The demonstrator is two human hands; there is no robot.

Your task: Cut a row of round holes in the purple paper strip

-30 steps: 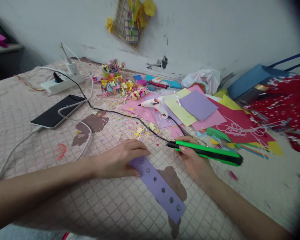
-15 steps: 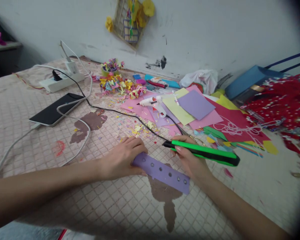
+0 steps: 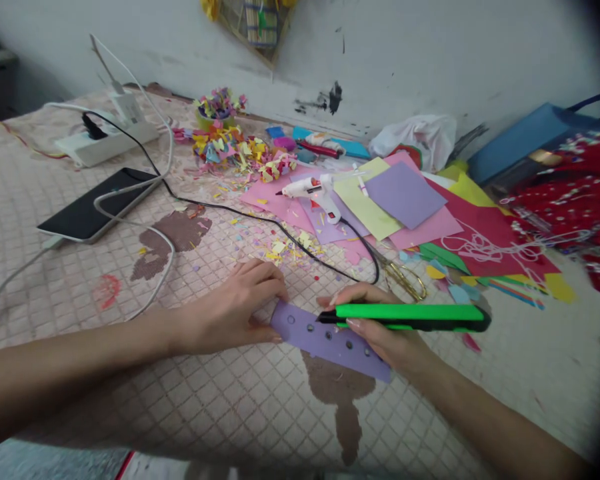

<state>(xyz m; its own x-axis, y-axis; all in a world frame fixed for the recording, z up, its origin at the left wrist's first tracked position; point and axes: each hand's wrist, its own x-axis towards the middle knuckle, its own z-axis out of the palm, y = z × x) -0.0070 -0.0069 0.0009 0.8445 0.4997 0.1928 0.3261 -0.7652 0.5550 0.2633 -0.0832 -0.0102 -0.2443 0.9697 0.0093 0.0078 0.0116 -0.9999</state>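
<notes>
A purple paper strip (image 3: 337, 348) with a row of several small dark-edged circles lies slanted on the patterned tablecloth. My left hand (image 3: 240, 303) grips its left end between thumb and fingers. In my right hand (image 3: 380, 327) is a green and black utility knife (image 3: 410, 316), held nearly level with its dark tip pointing left. That tip is over the strip near the circles toward its left part; whether it touches the paper cannot be made out.
Behind the hands are a white glue gun (image 3: 313, 192), gold-handled scissors (image 3: 405, 279), stacked coloured paper (image 3: 407, 193) and paper scraps (image 3: 243, 153). A tablet (image 3: 97, 205), cables and a power strip (image 3: 103, 143) are at the left.
The knife has moved left and down from beyond the strip to over its circles, and it now lies more level. The camera view has shifted slightly.
</notes>
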